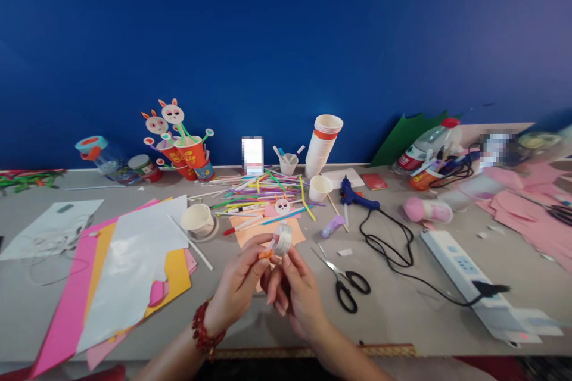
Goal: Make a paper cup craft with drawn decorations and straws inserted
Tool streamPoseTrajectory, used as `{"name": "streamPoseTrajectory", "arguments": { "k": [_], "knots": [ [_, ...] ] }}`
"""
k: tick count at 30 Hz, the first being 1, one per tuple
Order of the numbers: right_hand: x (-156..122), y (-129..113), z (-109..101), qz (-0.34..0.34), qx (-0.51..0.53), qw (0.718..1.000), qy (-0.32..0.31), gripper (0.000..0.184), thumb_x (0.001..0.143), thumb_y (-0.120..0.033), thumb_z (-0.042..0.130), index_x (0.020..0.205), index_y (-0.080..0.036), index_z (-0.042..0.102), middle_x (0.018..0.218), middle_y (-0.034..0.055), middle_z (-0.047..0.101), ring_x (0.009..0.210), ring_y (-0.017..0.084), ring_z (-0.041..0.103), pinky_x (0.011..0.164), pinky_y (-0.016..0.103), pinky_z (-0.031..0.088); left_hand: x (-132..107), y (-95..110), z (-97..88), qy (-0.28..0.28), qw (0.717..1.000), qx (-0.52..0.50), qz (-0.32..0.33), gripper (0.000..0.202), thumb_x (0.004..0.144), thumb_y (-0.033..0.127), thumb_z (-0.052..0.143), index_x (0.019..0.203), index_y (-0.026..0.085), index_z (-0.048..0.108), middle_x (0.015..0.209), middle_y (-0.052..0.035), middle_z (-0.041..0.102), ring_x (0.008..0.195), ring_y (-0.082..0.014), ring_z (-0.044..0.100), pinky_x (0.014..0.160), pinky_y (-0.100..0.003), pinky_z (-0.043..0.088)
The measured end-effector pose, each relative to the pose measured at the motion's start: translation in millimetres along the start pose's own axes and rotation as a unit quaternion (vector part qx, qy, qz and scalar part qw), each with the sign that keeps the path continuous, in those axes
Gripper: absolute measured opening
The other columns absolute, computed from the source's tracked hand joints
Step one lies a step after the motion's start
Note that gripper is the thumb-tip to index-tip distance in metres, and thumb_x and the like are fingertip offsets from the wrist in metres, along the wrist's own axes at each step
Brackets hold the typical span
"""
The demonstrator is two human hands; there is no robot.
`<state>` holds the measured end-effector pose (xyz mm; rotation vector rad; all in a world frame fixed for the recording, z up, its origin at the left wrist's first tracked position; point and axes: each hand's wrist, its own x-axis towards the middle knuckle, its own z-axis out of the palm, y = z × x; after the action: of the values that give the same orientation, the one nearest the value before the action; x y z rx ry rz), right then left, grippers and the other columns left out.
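In the middle of the head view, close together above the table, are my left hand and my right hand. A small orange piece, probably paper, is pinched in my left fingers. My right thumb and fingers grip a roll of white tape, which touches or nearly touches the left fingertips. Behind the hands lies a peach paper sheet, partly hidden by them. A rabbit-face cutout rests just beyond it. Scissors with black handles lie to the right of my right hand.
Coloured straws are heaped behind the hands. Paper cups stand nearby, with a tall cup stack at the wall. Rightward are a blue glue gun, its black cord and a power strip. Coloured sheets lie left.
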<state>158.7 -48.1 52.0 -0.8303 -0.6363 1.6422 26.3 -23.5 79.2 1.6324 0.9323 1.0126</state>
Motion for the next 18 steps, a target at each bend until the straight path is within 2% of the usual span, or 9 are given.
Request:
{"name": "streamPoseTrajectory", "arguments": {
  "k": [3,7,12,14,18],
  "knots": [
    [-2,-3,-2,-0.018,-0.055,0.998,0.035,0.047,0.082,-0.050,0.066,0.114,-0.016,0.060,0.047,-0.0031,0.061,0.033,0.006,0.041,0.034,0.014,0.031,2,-3,-2.0,-0.013,1.000,0.005,-0.002,0.025,0.098,0.027,0.041,0.103,0.020,0.064,0.121,-0.0091,0.060,0.061,-0.0091,0.056,0.058,-0.023,0.049],
    [-3,-6,-5,-0.058,-0.089,0.990,0.094,0.044,0.075,-0.045,0.075,0.104,-0.015,0.064,0.054,-0.0044,0.058,0.038,0.006,0.042,0.035,0.015,0.032,2,-3,-0.4,-0.015,0.999,0.032,0.019,0.025,0.098,0.026,0.042,0.114,0.021,0.061,0.114,-0.0089,0.062,0.069,-0.0125,0.057,0.062,-0.023,0.048],
    [-3,-3,-6,-0.073,-0.085,0.985,0.128,0.039,0.071,-0.044,0.079,0.094,-0.015,0.064,0.050,-0.0074,0.051,0.039,0.005,0.042,0.033,0.015,0.030,3,1,4.5,-0.022,1.000,0.001,0.021,0.023,0.099,0.025,0.040,0.107,0.020,0.060,0.104,-0.0059,0.060,0.065,-0.0099,0.055,0.062,-0.022,0.048],
    [-4,-3,-5,-0.083,-0.087,0.984,0.129,0.039,0.071,-0.045,0.078,0.091,-0.016,0.063,0.049,-0.0066,0.054,0.037,0.006,0.043,0.033,0.016,0.032,2,0,7.1,-0.019,0.999,-0.025,0.017,0.022,0.099,0.026,0.039,0.105,0.019,0.060,0.101,-0.0051,0.059,0.064,-0.0090,0.054,0.060,-0.021,0.047],
    [-6,-5,-3,-0.130,-0.137,0.975,0.116,0.033,0.076,-0.043,0.075,0.089,-0.017,0.059,0.053,-0.0010,0.064,0.041,0.011,0.056,0.036,0.018,0.040,1,-3,14.1,-0.005,0.994,-0.107,-0.007,0.022,0.099,0.029,0.040,0.100,0.019,0.059,0.101,-0.0046,0.056,0.064,-0.0086,0.053,0.057,-0.020,0.048]
  ]
}}
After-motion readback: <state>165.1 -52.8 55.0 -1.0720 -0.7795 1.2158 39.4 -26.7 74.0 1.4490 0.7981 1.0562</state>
